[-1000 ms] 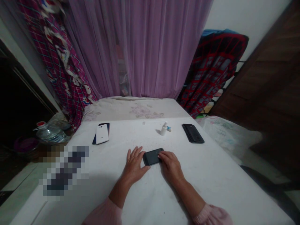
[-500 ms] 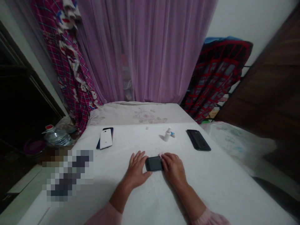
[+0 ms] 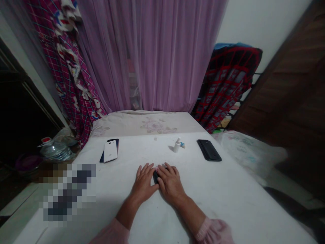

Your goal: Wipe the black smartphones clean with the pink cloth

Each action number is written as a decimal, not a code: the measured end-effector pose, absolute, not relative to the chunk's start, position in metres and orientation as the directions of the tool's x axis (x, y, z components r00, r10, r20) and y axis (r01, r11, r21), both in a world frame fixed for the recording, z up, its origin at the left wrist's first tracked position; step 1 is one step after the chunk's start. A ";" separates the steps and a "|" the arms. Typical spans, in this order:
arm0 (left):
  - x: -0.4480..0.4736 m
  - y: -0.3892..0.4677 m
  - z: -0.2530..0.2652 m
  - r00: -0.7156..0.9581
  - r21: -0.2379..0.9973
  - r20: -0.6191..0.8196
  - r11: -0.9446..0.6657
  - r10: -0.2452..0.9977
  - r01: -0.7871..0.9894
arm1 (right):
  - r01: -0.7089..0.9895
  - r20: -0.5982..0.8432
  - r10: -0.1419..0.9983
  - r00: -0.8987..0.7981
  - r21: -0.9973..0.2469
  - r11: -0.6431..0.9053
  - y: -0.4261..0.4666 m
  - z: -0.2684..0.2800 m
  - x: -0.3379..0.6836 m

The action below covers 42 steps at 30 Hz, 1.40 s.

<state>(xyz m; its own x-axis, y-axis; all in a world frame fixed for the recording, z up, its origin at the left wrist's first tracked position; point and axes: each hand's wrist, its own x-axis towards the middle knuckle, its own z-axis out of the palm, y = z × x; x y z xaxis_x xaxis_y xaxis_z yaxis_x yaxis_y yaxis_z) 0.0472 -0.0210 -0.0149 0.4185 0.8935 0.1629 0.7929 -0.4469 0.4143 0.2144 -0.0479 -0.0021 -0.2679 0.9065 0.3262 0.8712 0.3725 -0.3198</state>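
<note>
A dark smartphone (image 3: 155, 177) lies flat on the white-covered table in front of me, mostly hidden under my right hand. At the phone's left end, my left hand (image 3: 144, 181) holds it at the edges between thumb and forefinger, the other fingers resting on the cloth. My right hand (image 3: 171, 184) lies over the screen, pressing a small pink cloth (image 3: 156, 167) against it; only a bit of that cloth shows by the fingertips. Beyond the hands stands a small white spray bottle (image 3: 177, 145), with a small blue-and-white item (image 3: 182, 145) beside it.
On the left, a white phone (image 3: 110, 151) lies partly over a dark blue one (image 3: 102, 156). Black phones (image 3: 209, 150) overlap on the right. A pixelated patch (image 3: 69, 193) covers something at the left edge. A water jug (image 3: 56, 149) sits beyond the table.
My right hand has slid left across the phone with the pink cloth, from its right end to near my left hand. The view has shifted slightly.
</note>
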 end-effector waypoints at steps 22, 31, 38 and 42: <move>0.042 -0.012 -0.024 0.425 0.390 0.194 -0.467 0.884 0.794 | 0.879 0.319 0.910 -0.265 -0.308 0.363 -0.059 -0.001 0.218; 0.038 -0.010 -0.020 0.485 0.379 0.159 -0.507 0.860 0.774 | 0.948 0.312 0.949 -0.033 -0.291 0.128 -0.052 -0.013 0.256; 0.032 -0.004 -0.029 0.523 0.344 0.197 -0.558 0.829 0.755 | 0.803 0.294 0.888 -0.354 -0.392 0.450 -0.061 0.003 0.220; 0.032 -0.004 -0.032 0.510 0.351 0.247 -0.567 0.824 0.745 | 0.798 0.301 0.849 -0.435 -0.309 0.518 -0.074 0.003 0.240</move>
